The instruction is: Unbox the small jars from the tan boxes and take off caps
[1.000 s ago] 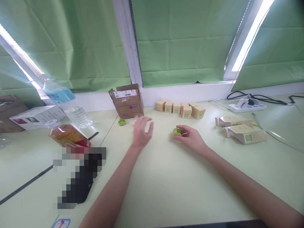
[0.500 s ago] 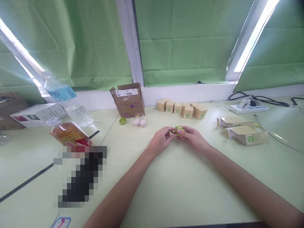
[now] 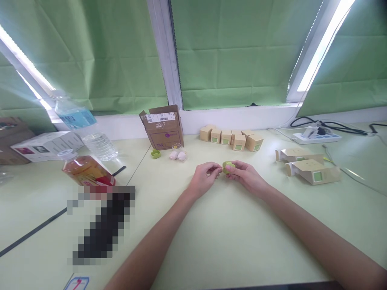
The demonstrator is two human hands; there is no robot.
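A small green lobed piece (image 3: 227, 166) is gripped between the thumb and fingers of my right hand (image 3: 246, 177), a little above the table. My left hand (image 3: 204, 179) is closed in a pinch, its fingertips meeting the left edge of that piece. Whatever lies between those left fingertips is too small to make out. Farther back on the left lies a similar green flower-shaped piece (image 3: 155, 154). Beside it are two pale pink-white rounded pieces (image 3: 178, 156) and a small clear plastic cup (image 3: 177, 147).
Several small cardboard boxes (image 3: 238, 142) stand at the back, near an open brown carton (image 3: 165, 135). Two opened flat boxes (image 3: 314, 172) lie at right, before a power strip (image 3: 317, 138). A tea bottle (image 3: 87, 171) and a water bottle (image 3: 86, 127) are at left.
The green piece has turned in my right fingers and shows more of its lobed side. My left fingertips have drawn slightly away to its left edge.
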